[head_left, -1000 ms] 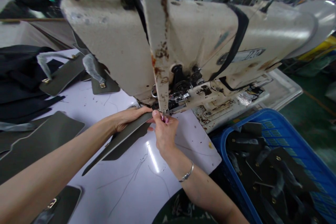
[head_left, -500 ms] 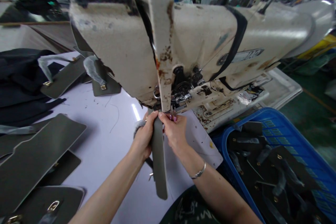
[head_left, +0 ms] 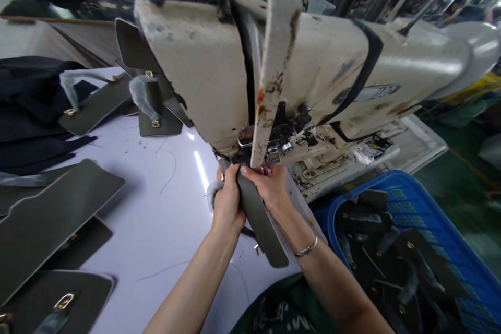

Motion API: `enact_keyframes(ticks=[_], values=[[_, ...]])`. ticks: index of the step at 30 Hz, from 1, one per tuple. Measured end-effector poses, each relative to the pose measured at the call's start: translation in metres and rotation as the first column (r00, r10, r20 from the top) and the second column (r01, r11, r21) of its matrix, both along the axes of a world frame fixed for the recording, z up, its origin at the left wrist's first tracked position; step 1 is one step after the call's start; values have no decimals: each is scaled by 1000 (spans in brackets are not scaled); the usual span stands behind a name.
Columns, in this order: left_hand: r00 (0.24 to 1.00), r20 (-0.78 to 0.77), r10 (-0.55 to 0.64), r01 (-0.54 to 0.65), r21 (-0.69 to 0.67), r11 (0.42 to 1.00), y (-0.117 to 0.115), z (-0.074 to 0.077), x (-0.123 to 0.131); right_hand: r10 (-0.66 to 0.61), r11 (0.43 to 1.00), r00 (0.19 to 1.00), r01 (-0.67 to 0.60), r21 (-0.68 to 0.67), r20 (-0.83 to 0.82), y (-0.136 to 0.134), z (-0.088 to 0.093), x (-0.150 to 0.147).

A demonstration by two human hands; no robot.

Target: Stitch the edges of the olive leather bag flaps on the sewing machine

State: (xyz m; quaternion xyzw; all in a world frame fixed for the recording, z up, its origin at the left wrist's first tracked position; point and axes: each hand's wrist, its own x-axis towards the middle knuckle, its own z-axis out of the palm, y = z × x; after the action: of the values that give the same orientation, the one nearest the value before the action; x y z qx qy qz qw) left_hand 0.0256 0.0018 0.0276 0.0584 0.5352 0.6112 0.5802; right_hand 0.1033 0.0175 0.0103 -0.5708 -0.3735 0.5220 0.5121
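Note:
A worn cream sewing machine (head_left: 219, 62) fills the upper middle of the view. Under its needle area both my hands hold an olive-grey leather panel (head_left: 260, 224), which hangs down toward me on edge. My left hand (head_left: 227, 201) grips the panel's left side with the fingers wrapped round it. My right hand (head_left: 272, 190), with pink nails and a silver bracelet at the wrist, pinches the panel's top right close under the presser foot (head_left: 270, 155). The needle itself is hidden behind the machine's rusty front bar.
Several olive-grey panels (head_left: 50, 214) with brass clasps lie at the left on the white table (head_left: 164, 219), with dark fabric (head_left: 27, 109) behind. More flaps (head_left: 158, 115) sit beside the machine. A blue crate (head_left: 422, 229) of dark pieces stands at the right.
The panel has swung from lying flat to the left to hanging on edge toward me. My left hand moved in beside the right under the needle. The view shifted right.

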Motion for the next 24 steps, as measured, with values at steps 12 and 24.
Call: enact_keyframes(ticks=[12,24], values=[[1000,1,-29,29,51,998,8,-2,-5,136,990,989,-138,28,66,-9,6,17],[999,35,-41,41,0,999,10,-3,-5,-791,601,357,308,737,496,6,131,171]])
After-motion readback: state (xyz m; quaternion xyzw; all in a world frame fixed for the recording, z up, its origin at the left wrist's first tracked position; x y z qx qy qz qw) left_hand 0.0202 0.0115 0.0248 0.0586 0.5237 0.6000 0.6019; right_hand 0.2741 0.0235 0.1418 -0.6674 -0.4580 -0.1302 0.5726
